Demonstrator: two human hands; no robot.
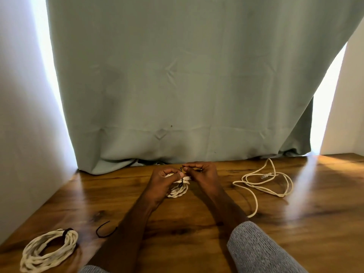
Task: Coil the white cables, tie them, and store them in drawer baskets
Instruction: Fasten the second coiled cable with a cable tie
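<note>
Head view: your left hand (163, 181) grips the small coiled white cable (178, 189) over the brown wooden bench (197, 219), fingers curled round its top. Your right hand (201, 174), just right of that coil, pinches the thin black tie (181, 179) looped round it. Left of the coil and nearer you lies a larger tied white cable coil (49, 251), with a loose black tie piece (105, 230) between. Right of the coil sprawls an uncoiled white cable (266, 182).

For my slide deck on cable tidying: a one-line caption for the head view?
Both hands tie a black tie around a white cable coil on the wooden table.
</note>
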